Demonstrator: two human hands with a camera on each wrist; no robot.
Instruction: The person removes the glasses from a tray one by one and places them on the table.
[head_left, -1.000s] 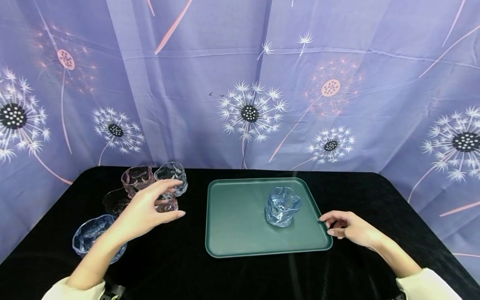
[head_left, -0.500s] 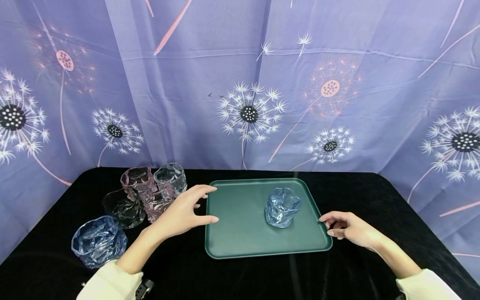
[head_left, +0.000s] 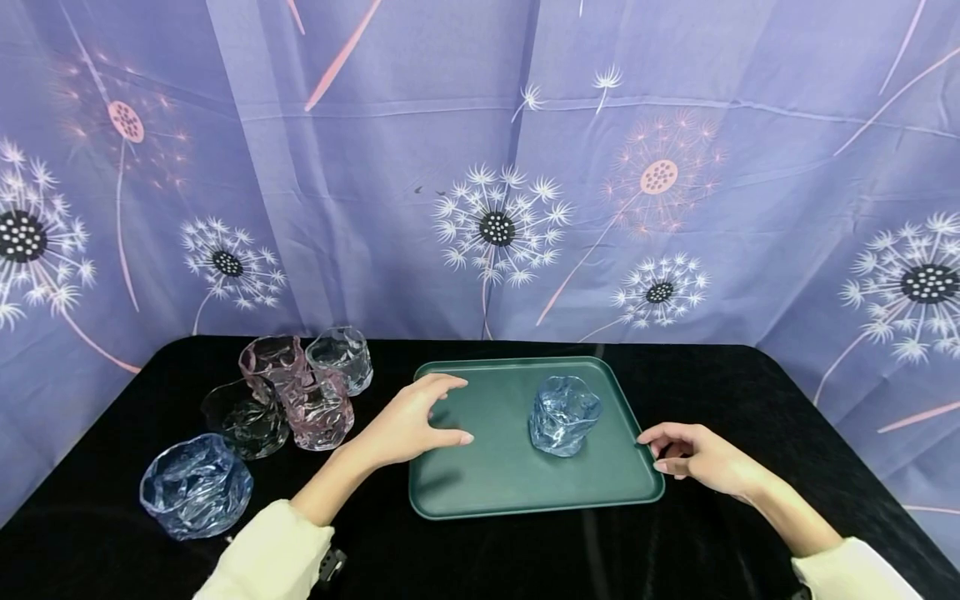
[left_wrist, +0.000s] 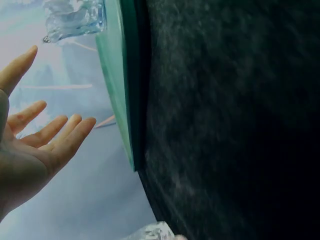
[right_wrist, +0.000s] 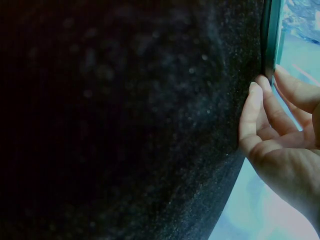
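A blue glass tumbler (head_left: 565, 415) stands upright on the right half of a green rectangular tray (head_left: 472, 492). Over the tray's left side hovers my left hand (head_left: 412, 421), thumb and fingers spread apart with nothing between them. In the left wrist view, the same hand (left_wrist: 37, 142) is clear of the tray's edge (left_wrist: 127, 85). My right hand (head_left: 701, 457) is at the tray's right rim, pinching it near the front corner. Curled fingers of this hand (right_wrist: 285, 115) meet the rim in the right wrist view.
Left of the tray, several more tumblers stand on the black cloth (head_left: 420, 558): a larger blue one (head_left: 197, 486), a dark clear one (head_left: 247, 421), two pinkish ones, the nearer pink tumbler (head_left: 322, 412) among them, and a clear one (head_left: 341, 358). A patterned curtain (head_left: 375, 208) hangs behind.
My left hand has moved right, from in front of the tumbler group to over the tray's left side, empty throughout. The right hand, the tray and the blue tumbler on it stay put.
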